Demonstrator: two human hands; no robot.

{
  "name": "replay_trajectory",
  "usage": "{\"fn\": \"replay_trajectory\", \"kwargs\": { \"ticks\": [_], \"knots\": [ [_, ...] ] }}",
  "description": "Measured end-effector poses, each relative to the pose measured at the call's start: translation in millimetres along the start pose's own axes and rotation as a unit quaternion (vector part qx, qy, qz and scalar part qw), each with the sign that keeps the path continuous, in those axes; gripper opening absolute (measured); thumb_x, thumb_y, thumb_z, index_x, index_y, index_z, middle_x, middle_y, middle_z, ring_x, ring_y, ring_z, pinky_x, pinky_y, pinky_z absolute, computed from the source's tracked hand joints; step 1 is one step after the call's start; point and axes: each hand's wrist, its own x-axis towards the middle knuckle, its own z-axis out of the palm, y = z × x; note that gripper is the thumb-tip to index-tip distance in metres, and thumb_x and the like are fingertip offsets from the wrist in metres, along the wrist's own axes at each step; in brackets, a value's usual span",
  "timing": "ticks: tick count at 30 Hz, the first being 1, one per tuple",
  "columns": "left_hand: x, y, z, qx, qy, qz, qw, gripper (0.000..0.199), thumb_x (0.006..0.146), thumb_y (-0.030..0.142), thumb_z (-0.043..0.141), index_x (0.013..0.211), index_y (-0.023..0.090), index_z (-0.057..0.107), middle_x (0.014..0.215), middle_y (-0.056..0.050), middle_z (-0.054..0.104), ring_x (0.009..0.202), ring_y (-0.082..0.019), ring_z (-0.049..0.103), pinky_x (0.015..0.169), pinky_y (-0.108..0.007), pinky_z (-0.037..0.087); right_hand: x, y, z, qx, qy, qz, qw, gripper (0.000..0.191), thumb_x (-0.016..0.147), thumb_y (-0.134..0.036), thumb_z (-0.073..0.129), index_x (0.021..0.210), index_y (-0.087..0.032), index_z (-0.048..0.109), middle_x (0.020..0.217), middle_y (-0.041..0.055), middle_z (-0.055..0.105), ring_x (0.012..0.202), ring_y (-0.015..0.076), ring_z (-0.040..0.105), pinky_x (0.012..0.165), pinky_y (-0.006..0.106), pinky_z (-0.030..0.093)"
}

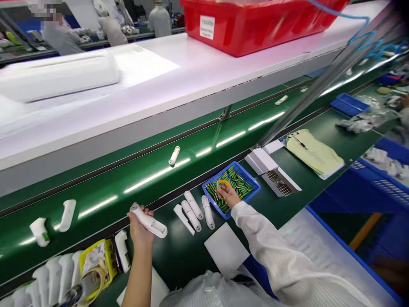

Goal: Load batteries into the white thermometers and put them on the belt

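My left hand (pixel 140 224) is closed around a white plastic handheld device (pixel 149 221), which looks like a thermometer body, with a hollow compartment facing up. My right hand (pixel 228 196) reaches into a blue tray (pixel 257 187) of green batteries (pixel 241 183). Its fingers are pinched on a battery (pixel 218 185), and something yellow (pixel 224 182) shows at the fingertips. Between my hands, several similar white devices (pixel 193 204) lie on the green bench, one of them (pixel 208 212) right beside the tray.
Behind the bench runs a green conveyor (pixel 137 179) carrying white devices (pixel 174 155). An open carton of batteries (pixel 281 181) and yellow paper (pixel 313 153) lie right of the tray. A yellow packet (pixel 97 260), tape roll (pixel 92 285) and row of white devices (pixel 53 277) stand left. Overhead, a shelf (pixel 166 85) holds a red bin (pixel 243 32).
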Motion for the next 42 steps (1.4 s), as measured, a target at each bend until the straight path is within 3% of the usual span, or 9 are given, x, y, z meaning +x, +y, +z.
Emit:
{"fn": "replay_trajectory", "kwargs": {
  "ticks": [4, 11, 17, 23, 28, 32, 35, 38, 42],
  "knots": [
    [-49.3, 19.2, 5.9, -0.174, 0.011, -0.140, 0.975, 0.024, 0.088, 0.030, 0.049, 0.101, 0.014, 0.060, 0.077, -0.002, 0.048, 0.059, -0.008, 0.046, 0.054, -0.019, 0.045, -46.0, -51.4, 20.1, 0.138, -0.051, -0.029, 0.989, 0.046, 0.083, -0.053, 0.045, 0.117, -0.022, 0.040, 0.075, -0.0020, 0.047, 0.047, 0.0074, 0.032, 0.045, 0.023, 0.027],
    [-113.9, 70.2, 19.6, -0.233, -0.089, -0.128, 0.960, 0.028, 0.089, 0.023, 0.049, 0.113, 0.018, 0.059, 0.084, -0.003, 0.049, 0.058, -0.006, 0.043, 0.046, -0.013, 0.041, -137.9, -132.3, 82.8, 0.286, -0.168, -0.021, 0.943, 0.034, 0.083, -0.038, 0.055, 0.113, -0.023, 0.053, 0.074, -0.0011, 0.047, 0.056, 0.0097, 0.040, 0.049, 0.023, 0.028],
    [-151.5, 106.6, 15.2, -0.235, -0.119, -0.064, 0.962, 0.030, 0.091, 0.024, 0.044, 0.116, 0.021, 0.059, 0.084, -0.002, 0.048, 0.056, -0.005, 0.039, 0.045, -0.013, 0.041, -199.0, -183.5, 110.5, 0.021, -0.246, -0.226, 0.942, 0.020, 0.087, -0.023, 0.050, 0.104, -0.021, 0.060, 0.076, 0.0002, 0.052, 0.065, 0.0122, 0.049, 0.060, 0.026, 0.038],
    [-166.6, 124.7, 0.3, -0.199, -0.119, 0.034, 0.972, 0.029, 0.086, 0.027, 0.051, 0.114, 0.025, 0.060, 0.084, -0.001, 0.049, 0.056, -0.006, 0.042, 0.045, -0.014, 0.041, -230.4, -196.5, 123.4, -0.102, -0.159, -0.322, 0.928, 0.011, 0.090, -0.025, 0.049, 0.085, -0.021, 0.058, 0.068, 0.0006, 0.055, 0.061, 0.0140, 0.050, 0.058, 0.027, 0.037],
    [-180.3, 129.2, -5.3, -0.208, -0.150, 0.062, 0.965, 0.031, 0.082, 0.031, 0.059, 0.111, 0.023, 0.058, 0.084, -0.002, 0.052, 0.055, -0.006, 0.043, 0.042, -0.014, 0.039, -226.6, -195.6, 138.3, 0.061, -0.252, -0.140, 0.955, 0.024, 0.076, -0.037, 0.069, 0.084, -0.021, 0.053, 0.062, -0.0047, 0.047, 0.054, 0.0108, 0.045, 0.052, 0.024, 0.036],
    [-186.4, 118.4, -11.5, -0.247, -0.200, -0.065, 0.946, 0.021, 0.084, 0.038, 0.055, 0.095, 0.020, 0.056, 0.068, 0.004, 0.044, 0.042, -0.003, 0.032, 0.038, -0.012, 0.036, -208.2, -191.8, 146.3, 0.156, -0.201, -0.074, 0.964, 0.040, 0.065, -0.046, 0.076, 0.081, -0.020, 0.051, 0.068, -0.0034, 0.051, 0.064, 0.0129, 0.051, 0.059, 0.026, 0.040],
    [-182.9, 115.2, -16.6, -0.256, -0.179, -0.121, 0.942, 0.021, 0.086, 0.038, 0.052, 0.087, 0.017, 0.053, 0.063, 0.005, 0.039, 0.042, -0.003, 0.033, 0.040, -0.012, 0.037, -203.5, -190.4, 141.5, 0.177, -0.268, -0.074, 0.944, 0.046, 0.068, -0.056, 0.072, 0.084, -0.019, 0.050, 0.068, -0.0024, 0.053, 0.062, 0.0127, 0.052, 0.060, 0.027, 0.040],
    [-177.9, 122.6, -18.1, -0.269, -0.114, -0.041, 0.956, 0.017, 0.086, 0.029, 0.052, 0.098, 0.017, 0.054, 0.076, 0.001, 0.048, 0.050, -0.004, 0.041, 0.043, -0.012, 0.038, -209.9, -192.7, 133.6, 0.165, -0.300, -0.090, 0.935, 0.049, 0.079, -0.063, 0.056, 0.097, -0.018, 0.050, 0.065, -0.0026, 0.053, 0.061, 0.0126, 0.051, 0.062, 0.028, 0.040],
    [-179.8, 134.9, -13.9, -0.254, -0.108, 0.048, 0.960, 0.022, 0.085, 0.030, 0.054, 0.105, 0.020, 0.055, 0.082, 0.000, 0.049, 0.054, -0.005, 0.041, 0.042, -0.012, 0.038, -220.5, -196.4, 137.4, 0.146, -0.324, -0.048, 0.934, 0.047, 0.070, -0.054, 0.072, 0.091, -0.020, 0.047, 0.074, -0.0030, 0.053, 0.066, 0.0115, 0.050, 0.063, 0.026, 0.040]
  ]
}}
